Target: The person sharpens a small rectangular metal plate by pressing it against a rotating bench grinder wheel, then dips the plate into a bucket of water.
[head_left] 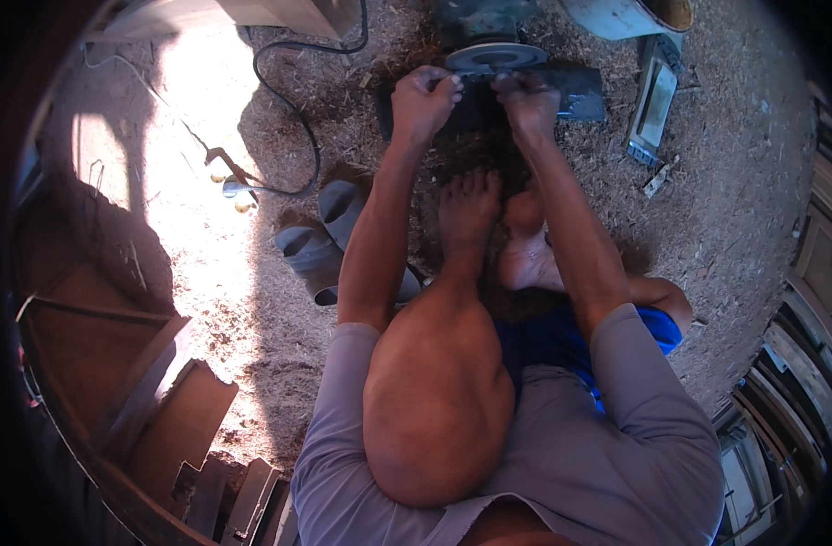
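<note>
A grey disc (470, 60), which looks like the wheel of a bench grinder, stands at the top middle in front of a dark machine body (484, 20). Just left of the disc's near side, my left hand (422, 102) is closed in a pinch. On the other side my right hand (532, 107) is also closed, fingertips close under the disc's lower edge. What the fingers hold is too small and dark to make out. Beneath the hands lies a dark flat base (581, 95), extending to the right.
Grey slippers (308, 253) lie left of my bare feet (470, 205). A black cable (314, 150) winds over the shavings-strewn ground. A pale bucket (607, 16) and a long metal-and-blue tool (652, 105) are at the upper right. Wooden pieces (184, 419) stand lower left; stacked boards (802, 373) line the right.
</note>
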Demonstrator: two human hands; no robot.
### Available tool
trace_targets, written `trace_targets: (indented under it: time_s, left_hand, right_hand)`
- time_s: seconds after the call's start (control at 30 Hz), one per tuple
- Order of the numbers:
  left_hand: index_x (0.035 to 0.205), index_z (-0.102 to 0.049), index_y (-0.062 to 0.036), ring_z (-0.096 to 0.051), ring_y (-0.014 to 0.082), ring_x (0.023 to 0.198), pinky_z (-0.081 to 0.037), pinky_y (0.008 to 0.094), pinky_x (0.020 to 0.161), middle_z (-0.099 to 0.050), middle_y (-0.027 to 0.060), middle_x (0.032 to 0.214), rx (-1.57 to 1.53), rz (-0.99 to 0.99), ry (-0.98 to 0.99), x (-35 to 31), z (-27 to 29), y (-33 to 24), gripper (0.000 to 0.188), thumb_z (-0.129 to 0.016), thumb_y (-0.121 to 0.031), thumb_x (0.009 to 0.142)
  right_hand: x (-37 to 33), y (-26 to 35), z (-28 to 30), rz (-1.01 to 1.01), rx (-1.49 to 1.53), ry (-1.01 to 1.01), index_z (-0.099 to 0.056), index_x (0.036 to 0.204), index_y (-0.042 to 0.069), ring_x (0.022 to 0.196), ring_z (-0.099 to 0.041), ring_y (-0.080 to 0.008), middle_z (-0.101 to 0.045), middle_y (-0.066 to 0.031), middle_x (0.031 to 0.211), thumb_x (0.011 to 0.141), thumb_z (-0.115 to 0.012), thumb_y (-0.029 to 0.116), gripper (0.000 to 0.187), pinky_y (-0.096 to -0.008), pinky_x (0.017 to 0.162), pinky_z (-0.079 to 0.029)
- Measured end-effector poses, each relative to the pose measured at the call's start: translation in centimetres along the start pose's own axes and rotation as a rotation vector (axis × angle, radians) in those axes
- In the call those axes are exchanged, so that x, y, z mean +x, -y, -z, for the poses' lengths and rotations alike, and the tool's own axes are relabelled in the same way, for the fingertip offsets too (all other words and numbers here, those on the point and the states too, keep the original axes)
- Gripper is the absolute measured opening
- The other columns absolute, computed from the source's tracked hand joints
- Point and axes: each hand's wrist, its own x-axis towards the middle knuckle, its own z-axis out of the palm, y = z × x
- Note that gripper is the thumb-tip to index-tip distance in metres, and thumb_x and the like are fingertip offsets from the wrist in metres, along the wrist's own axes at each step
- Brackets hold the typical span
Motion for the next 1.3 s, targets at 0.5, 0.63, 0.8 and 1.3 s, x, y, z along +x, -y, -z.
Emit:
trace_targets:
  time_s: [0.5,0.63,0.8,1.3]
  left_hand:
    - [0.093,-0.061,0.0034,-0.065,0.0125,0.068,-0.053,0.0234,0.061,-0.068,0.0096,0.081,-0.105,-0.026,-0.016,-0.2,-0.7,-0.4,0.013,-0.065,-0.008,0.088]
    - [0.094,-0.061,0.004,-0.065,0.0135,0.069,-0.054,0.0237,0.062,-0.067,0.0103,0.083,-0.139,-0.038,-0.01,-0.3,-0.4,-0.3,0.013,-0.065,-0.007,0.088]
    - [0.091,-0.062,0.005,-0.065,0.0126,0.066,-0.053,0.0235,0.06,-0.067,0.0098,0.078,-0.214,-0.05,-0.047,-0.6,-0.3,-0.4,0.011,-0.063,-0.006,0.088]
    - [0.101,-0.059,0.0022,-0.066,0.0153,0.077,-0.055,0.0266,0.069,-0.067,0.0128,0.093,-0.261,-0.129,0.057,-7.1,1.8,-3.2,0.012,-0.06,-0.005,0.092]
  right_hand:
    - [0.1,0.2,0.1,-0.048,-0.038,-0.022,-0.064,0.082,-0.003,0.058,-0.06,-0.0124,-0.068,-0.0105,0.073,0.079,-0.069,0.002,0.008,-0.0251,0.054,-0.046]
    - [0.0,0.2,-0.1,-0.045,-0.04,-0.013,-0.065,0.084,-0.003,0.059,-0.06,-0.0125,-0.069,-0.0099,0.073,0.079,-0.07,0.005,0.01,-0.0256,0.056,-0.046]
    - [0.1,-0.6,-0.2,0.015,-0.103,-0.011,-0.066,0.084,-0.004,0.06,-0.06,-0.0137,-0.069,-0.0101,0.072,0.078,-0.07,0.006,0.012,-0.0265,0.058,-0.047]
    - [-8.8,6.9,4.5,-0.209,0.302,0.437,-0.064,0.101,0.0,0.076,-0.062,-0.0087,-0.069,-0.0081,0.091,0.088,-0.064,0.004,0.013,-0.0199,0.07,-0.05]
